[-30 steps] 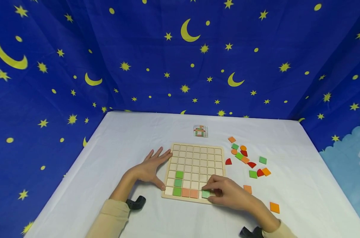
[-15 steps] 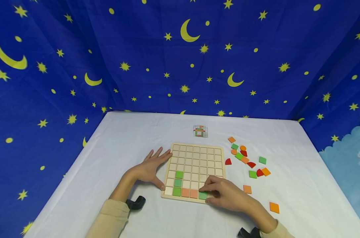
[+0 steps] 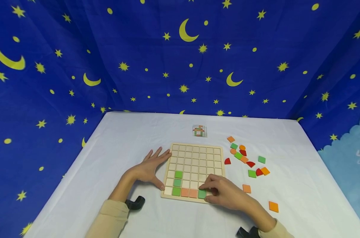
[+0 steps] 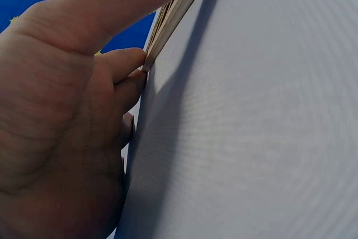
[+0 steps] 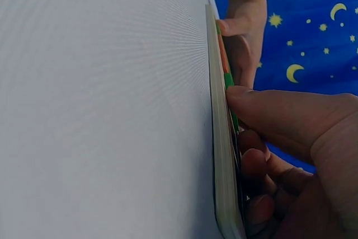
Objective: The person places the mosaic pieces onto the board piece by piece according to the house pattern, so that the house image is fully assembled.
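A wooden grid board [image 3: 187, 162] lies on the white table, its lower rows partly filled with square tiles. My left hand [image 3: 148, 169] is spread along the board's left edge, with thumb and fingertips touching the frame. In the left wrist view the fingertips meet the board's edge [image 4: 168, 29]. At the bottom row, my right hand [image 3: 224, 191] pinches a green tile [image 3: 202, 194] between thumb and curled fingers. That tile sits in the cell right of two salmon tiles [image 3: 189, 192]. Left of these stands a column of green tiles [image 3: 177, 182]. The right hand covers the board's lower right corner.
Loose orange, green and red pieces [image 3: 244, 159] lie scattered right of the board, some square, some round or quarter-round. An orange square [image 3: 273, 207] lies nearest the right forearm. Behind the board is a small picture card [image 3: 199, 131] with a coloured pattern.
My right hand has moved slightly left with the green tile, which now lies square in its cell beside the salmon tiles. The left hand has stayed on the board's edge.
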`<state>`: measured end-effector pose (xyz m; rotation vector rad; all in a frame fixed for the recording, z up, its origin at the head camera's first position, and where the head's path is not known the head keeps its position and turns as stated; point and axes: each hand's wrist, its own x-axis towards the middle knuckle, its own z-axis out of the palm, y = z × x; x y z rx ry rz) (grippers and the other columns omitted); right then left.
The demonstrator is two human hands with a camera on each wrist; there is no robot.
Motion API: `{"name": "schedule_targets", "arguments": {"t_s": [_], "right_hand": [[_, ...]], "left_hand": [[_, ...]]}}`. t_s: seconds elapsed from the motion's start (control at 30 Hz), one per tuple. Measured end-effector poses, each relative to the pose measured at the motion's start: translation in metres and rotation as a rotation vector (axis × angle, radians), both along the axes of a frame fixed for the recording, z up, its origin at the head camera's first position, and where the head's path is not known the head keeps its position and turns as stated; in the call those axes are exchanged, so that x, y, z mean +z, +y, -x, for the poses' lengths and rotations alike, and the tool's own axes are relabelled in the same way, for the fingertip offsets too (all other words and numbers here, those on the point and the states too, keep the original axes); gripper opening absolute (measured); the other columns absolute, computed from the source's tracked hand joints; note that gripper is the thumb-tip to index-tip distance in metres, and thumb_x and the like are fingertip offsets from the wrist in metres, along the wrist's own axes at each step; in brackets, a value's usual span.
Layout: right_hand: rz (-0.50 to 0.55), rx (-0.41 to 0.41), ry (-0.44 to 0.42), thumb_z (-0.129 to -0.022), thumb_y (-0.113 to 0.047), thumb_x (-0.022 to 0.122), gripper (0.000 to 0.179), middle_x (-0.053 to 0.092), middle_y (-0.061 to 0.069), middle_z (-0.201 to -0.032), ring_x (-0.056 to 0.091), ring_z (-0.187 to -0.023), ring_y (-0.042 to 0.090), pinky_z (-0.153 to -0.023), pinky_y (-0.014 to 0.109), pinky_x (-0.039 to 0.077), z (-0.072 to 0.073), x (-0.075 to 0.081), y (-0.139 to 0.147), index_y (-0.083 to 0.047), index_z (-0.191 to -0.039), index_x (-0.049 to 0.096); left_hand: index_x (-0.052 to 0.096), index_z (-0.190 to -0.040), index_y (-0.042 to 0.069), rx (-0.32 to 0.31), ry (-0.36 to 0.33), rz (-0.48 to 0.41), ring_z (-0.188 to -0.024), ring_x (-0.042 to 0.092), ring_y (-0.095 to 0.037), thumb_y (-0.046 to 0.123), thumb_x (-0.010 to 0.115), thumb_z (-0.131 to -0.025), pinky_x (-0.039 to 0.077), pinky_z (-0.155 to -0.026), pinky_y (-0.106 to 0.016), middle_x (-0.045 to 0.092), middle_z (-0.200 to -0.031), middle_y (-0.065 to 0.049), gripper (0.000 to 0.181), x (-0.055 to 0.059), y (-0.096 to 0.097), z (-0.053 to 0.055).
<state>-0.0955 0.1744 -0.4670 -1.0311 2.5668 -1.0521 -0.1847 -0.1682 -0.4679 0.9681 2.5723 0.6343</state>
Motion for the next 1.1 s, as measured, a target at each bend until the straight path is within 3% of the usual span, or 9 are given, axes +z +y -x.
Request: {"name": "schedule_targets", "arguments": {"t_s": [0.17,0.6,0.87,1.1], "right_hand": [[0.021,-0.010,0.013,-0.084,-0.024,0.075,0.027,0.058,-0.012,-0.096,0.052,-0.070,0.007,-0.060,0.019,0.045,0.000,0.000,0.004,-0.024,-0.111,0.071],[0.060,-0.149,-0.012,-0.088,-0.021,0.072,0.024,0.062,-0.010,-0.100,0.054,-0.077,0.008,-0.062,0.022,0.047,0.005,0.002,0.035,-0.025,-0.112,0.071],[-0.004,-0.327,-0.019,-0.084,-0.026,0.076,0.029,0.060,-0.016,-0.100,0.052,-0.077,0.009,-0.059,0.023,0.044,0.009,0.000,0.069,-0.031,-0.112,0.070],[-0.058,-0.447,0.026,-0.083,-0.024,0.077,0.030,0.061,-0.013,-0.099,0.050,-0.074,0.011,-0.059,0.024,0.043,0.014,0.001,0.099,-0.029,-0.112,0.071]], "left_hand": [[0.017,-0.155,0.018,-0.002,-0.001,0.002,-0.145,-0.007,-0.026,0.071,0.080,-0.051,-0.008,-0.114,-0.048,0.006,-0.161,0.003,0.133,0.000,0.000,0.000],[0.016,-0.156,0.019,0.000,0.005,0.008,-0.145,-0.007,-0.026,0.072,0.079,-0.050,-0.009,-0.114,-0.047,0.005,-0.160,0.005,0.133,-0.002,-0.001,0.000],[0.017,-0.155,0.019,-0.006,0.010,0.009,-0.145,-0.007,-0.026,0.073,0.078,-0.050,-0.008,-0.114,-0.048,0.004,-0.160,0.005,0.133,-0.002,0.000,0.002],[0.016,-0.156,0.019,-0.007,0.007,0.008,-0.145,-0.008,-0.026,0.073,0.078,-0.051,-0.009,-0.114,-0.047,0.004,-0.160,0.005,0.133,-0.003,-0.001,0.000]]}}
